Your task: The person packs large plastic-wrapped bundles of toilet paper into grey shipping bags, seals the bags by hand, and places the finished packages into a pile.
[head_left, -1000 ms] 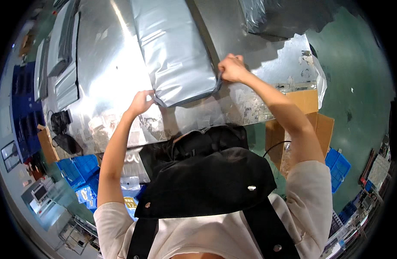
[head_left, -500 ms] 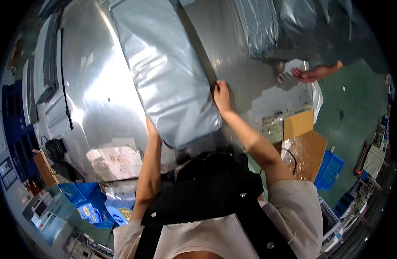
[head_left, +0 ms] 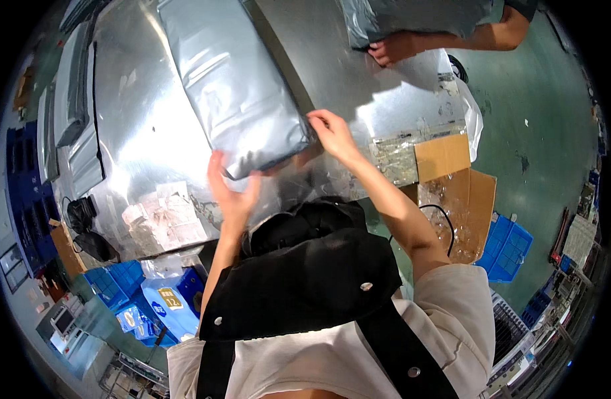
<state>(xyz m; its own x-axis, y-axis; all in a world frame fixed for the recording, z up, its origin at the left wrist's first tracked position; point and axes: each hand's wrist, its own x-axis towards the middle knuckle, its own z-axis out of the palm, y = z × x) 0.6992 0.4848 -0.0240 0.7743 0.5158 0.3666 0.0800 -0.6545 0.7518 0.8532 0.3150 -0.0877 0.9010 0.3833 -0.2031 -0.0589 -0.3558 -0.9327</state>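
Note:
A long, padded grey plastic package [head_left: 242, 93] lies on the metal table, its near end toward me. My left hand [head_left: 233, 199] is at the near left corner of that end, open, thumb and fingers spread against the plastic. On the other side, my right hand [head_left: 333, 136] has its fingertips at the package's right edge close to the near corner. Its fingers look loosely bent and apart, not wrapped round anything. The package's underside is hidden.
The metal table [head_left: 139, 133] carries grey packages [head_left: 73, 100] at left and white papers [head_left: 164, 216] near its front edge. Across it, another person's hand [head_left: 393, 48] touches a grey package [head_left: 411, 16]. A cardboard box [head_left: 475, 206] and blue crates [head_left: 506, 249] stand right; a blue bag [head_left: 176, 306] sits lower left.
The package has moved away from me across the table. My left hand has come from its left side to its near end. The other person's hand has moved left onto a grey package.

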